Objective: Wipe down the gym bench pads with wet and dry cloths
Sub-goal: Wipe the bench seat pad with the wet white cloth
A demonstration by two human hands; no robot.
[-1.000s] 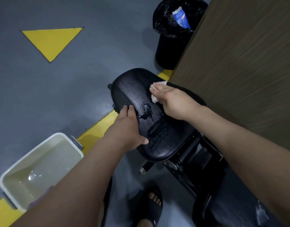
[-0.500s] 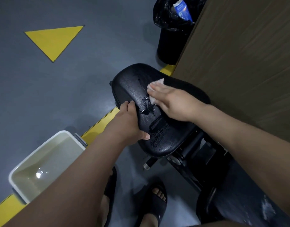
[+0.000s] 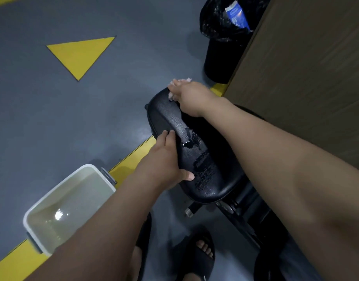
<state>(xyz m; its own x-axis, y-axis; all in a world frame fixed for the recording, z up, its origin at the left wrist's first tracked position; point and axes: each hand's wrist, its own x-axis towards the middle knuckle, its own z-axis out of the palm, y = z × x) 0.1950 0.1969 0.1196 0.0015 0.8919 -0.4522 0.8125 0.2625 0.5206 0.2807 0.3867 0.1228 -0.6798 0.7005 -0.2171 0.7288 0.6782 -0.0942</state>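
Observation:
A black bench pad (image 3: 203, 165) slopes from the middle of the view toward the lower right, its surface wet and beaded with water. My left hand (image 3: 164, 159) grips the pad's left edge, thumb on top and fingers curled under the rim. My right hand (image 3: 187, 94) presses a pale cloth (image 3: 179, 81) onto the pad's far end; most of the cloth is hidden under the hand.
A white basin of water (image 3: 69, 205) stands on the grey floor at the lower left, beside a yellow floor line (image 3: 134, 157). A black lined trash bin (image 3: 223, 37) stands at the back. A wooden panel (image 3: 308, 78) fills the right. My sandalled feet (image 3: 196, 254) are below the pad.
My right hand has slid the cloth from the middle of the pad up to its far end. My left hand has kept its grip on the left edge.

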